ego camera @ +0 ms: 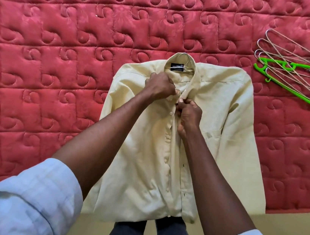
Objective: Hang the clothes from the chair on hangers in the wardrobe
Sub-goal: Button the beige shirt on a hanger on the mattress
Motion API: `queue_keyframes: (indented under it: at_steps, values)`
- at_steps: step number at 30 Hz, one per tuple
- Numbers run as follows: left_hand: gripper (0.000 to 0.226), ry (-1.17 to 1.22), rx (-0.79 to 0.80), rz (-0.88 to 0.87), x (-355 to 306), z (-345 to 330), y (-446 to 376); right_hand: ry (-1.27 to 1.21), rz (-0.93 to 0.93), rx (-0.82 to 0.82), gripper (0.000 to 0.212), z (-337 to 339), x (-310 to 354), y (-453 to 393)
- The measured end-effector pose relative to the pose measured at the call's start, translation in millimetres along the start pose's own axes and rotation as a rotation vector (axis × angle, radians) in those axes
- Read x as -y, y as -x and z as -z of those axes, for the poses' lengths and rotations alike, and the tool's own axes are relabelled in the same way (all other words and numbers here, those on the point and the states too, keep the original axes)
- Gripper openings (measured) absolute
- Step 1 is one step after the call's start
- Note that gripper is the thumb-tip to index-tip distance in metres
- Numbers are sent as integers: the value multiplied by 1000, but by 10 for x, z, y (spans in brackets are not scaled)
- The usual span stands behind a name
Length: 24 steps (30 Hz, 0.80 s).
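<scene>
A pale yellow shirt lies face up on the red quilted bed, its hem hanging over the bed's near edge. A thin wire hanger is inside it, with the hook poking out of the collar. My left hand grips the left front edge just under the collar. My right hand pinches the button placket a little lower, near the top buttons. Both hands are close together at the shirt's chest.
A heap of several wire hangers and a bright green plastic hanger lies on the bed at the right. The bed's near edge runs along the bottom, with beige floor and my legs below it.
</scene>
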State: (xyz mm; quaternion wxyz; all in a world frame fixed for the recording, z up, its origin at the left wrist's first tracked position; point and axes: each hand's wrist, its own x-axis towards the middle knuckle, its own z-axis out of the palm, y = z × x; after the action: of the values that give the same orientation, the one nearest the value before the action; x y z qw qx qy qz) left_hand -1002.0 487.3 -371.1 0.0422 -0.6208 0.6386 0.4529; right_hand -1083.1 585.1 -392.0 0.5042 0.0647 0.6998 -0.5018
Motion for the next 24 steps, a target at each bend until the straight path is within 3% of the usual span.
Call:
queue_keyframes:
  at_steps: [6, 14, 19, 24]
  values:
    - [17, -189, -142, 15, -108, -119, 172, -13, -45, 21, 20, 22, 10, -79]
    - [16, 171, -32, 195, -47, -166, 58, 37, 2, 29, 22, 7, 1, -104]
    - [23, 223, -18, 212, -90, -199, 54, 27, -17, 55, 22, 31, 32, -116]
    - [11, 196, -78, 218, -92, -233, 40, -29, -17, 86, 23, 54, 13, -136]
